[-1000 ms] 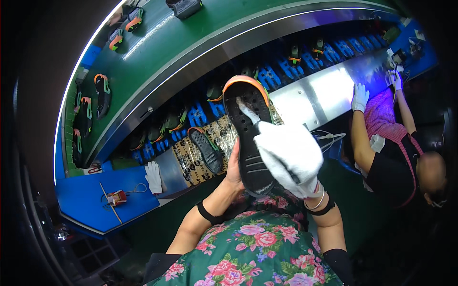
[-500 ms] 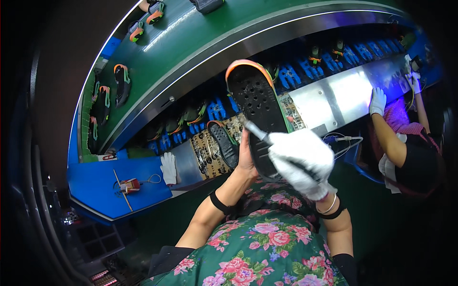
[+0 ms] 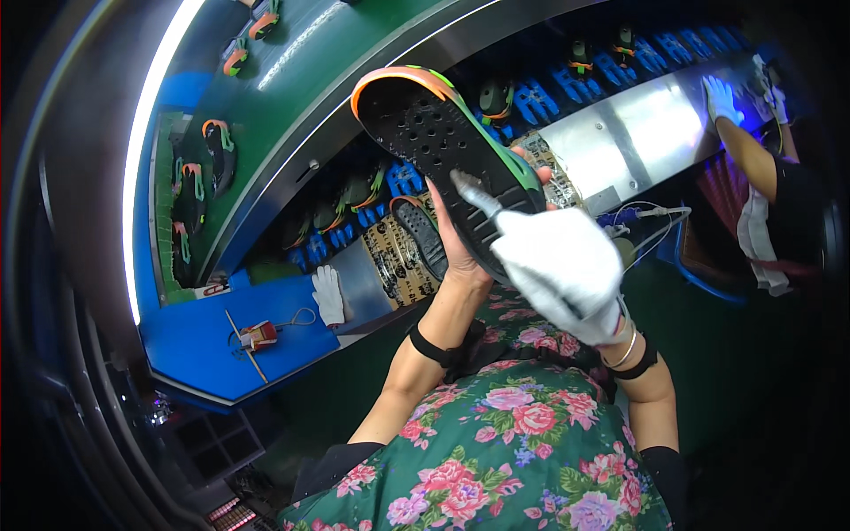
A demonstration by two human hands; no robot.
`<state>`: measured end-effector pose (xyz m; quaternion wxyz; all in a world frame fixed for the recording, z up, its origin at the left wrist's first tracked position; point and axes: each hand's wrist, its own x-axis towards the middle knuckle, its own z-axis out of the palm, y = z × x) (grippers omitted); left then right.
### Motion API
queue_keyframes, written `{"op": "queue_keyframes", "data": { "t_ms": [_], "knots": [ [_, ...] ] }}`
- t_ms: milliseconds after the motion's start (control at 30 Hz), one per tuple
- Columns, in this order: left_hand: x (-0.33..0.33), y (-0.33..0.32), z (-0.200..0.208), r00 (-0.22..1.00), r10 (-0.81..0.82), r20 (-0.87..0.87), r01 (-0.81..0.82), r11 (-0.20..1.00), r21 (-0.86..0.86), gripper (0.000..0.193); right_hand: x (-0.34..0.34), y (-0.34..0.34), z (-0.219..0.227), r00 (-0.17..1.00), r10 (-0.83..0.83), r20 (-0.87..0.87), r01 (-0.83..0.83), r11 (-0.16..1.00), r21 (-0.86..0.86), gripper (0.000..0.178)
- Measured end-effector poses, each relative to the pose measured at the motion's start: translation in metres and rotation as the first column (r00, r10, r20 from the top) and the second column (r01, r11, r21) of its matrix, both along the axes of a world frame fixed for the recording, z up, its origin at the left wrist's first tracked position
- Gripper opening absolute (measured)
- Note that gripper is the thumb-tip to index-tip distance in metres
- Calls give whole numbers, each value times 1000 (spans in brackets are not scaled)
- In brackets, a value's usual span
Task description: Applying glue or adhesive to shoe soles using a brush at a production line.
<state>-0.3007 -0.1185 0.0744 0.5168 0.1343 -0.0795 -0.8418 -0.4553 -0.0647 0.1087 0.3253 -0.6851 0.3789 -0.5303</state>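
Note:
A black shoe sole (image 3: 425,146) with holes and an orange-and-green rim is tilted up in front of me. My bare left hand (image 3: 458,248) grips it from beneath, the thumb along its left edge and fingertips showing past its right edge. In my white-gloved right hand (image 3: 562,265) is a brush (image 3: 475,195), its tip against the sole's black inner face near the middle. A second, similar sole (image 3: 423,234) lies on the printed-tape-covered bench strip (image 3: 390,261), just left of my left hand.
White glove (image 3: 328,296) lies beside a blue board (image 3: 199,341) that carries a small red box (image 3: 258,336). Behind runs a row of blue holders (image 3: 535,102); green belt (image 3: 297,97) bears more shoe pieces. Right, a co-worker's gloved hand (image 3: 722,100) is over the metal bench (image 3: 651,133).
The sole has come up and leftward in view, its heel end tilting further left. The brush tip has moved up with it. The co-worker's near hand has shifted farther along the bench.

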Motion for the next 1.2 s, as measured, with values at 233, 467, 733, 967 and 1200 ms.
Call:
{"op": "queue_keyframes", "data": {
  "t_ms": [233,467,733,967,1200],
  "knots": [
    [3,4,0,984,-61,-169,65,998,20,103,0,6,4,995,-30,95,36,998,-53,19],
    [14,16,-6,947,-149,-285,143,989,-41,102,7,32,2,997,76,28,-71,985,-159,27],
    [21,21,1,967,-140,-213,131,990,-55,103,7,55,6,994,94,-48,-100,981,-165,28],
    [31,6,4,971,-229,-63,212,956,-205,102,-10,38,12,985,2,-172,-44,970,-238,30],
    [31,-5,23,965,-253,-66,243,961,-130,104,-14,25,23,939,260,226,-291,949,117,17]
  ]
}}
